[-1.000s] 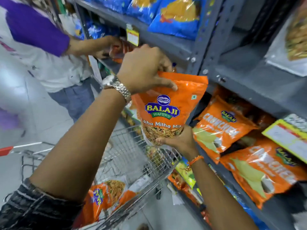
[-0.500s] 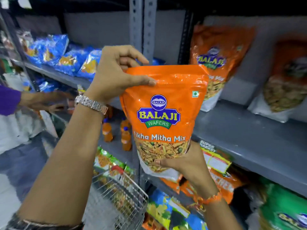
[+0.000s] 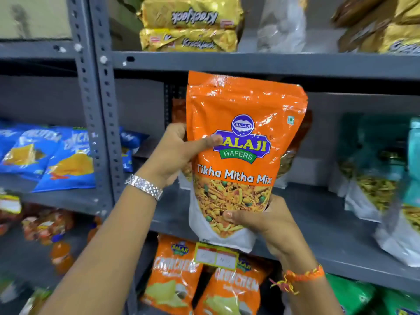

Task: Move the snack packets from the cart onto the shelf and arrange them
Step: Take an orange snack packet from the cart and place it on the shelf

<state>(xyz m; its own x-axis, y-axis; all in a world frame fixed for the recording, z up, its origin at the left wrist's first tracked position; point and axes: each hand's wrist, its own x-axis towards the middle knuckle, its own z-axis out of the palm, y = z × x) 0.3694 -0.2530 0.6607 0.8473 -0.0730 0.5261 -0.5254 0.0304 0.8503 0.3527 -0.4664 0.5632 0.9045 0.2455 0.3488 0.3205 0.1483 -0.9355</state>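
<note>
I hold an orange Balaji Tikha Mitha Mix packet (image 3: 241, 105) upright in front of the grey middle shelf (image 3: 336, 242). My left hand (image 3: 172, 153), with a metal watch at the wrist, grips the packet's left edge, thumb across the logo. My right hand (image 3: 266, 223) supports its bottom right corner from below. Behind the packet, another orange packet (image 3: 300, 137) of the same kind stands at the shelf's back, mostly hidden. The cart is out of view.
Teal mix packets (image 3: 372, 169) stand on the same shelf to the right. Blue snack bags (image 3: 56, 155) fill the left bay beyond the grey upright post (image 3: 102, 123). Gold Krackjack packs (image 3: 191, 30) sit on the shelf above, orange Crunchem bags (image 3: 175, 280) below.
The packet has risen from beside the cart to the middle shelf. My left hand slid from the packet's top down to its left edge. The cart and another person have left the view.
</note>
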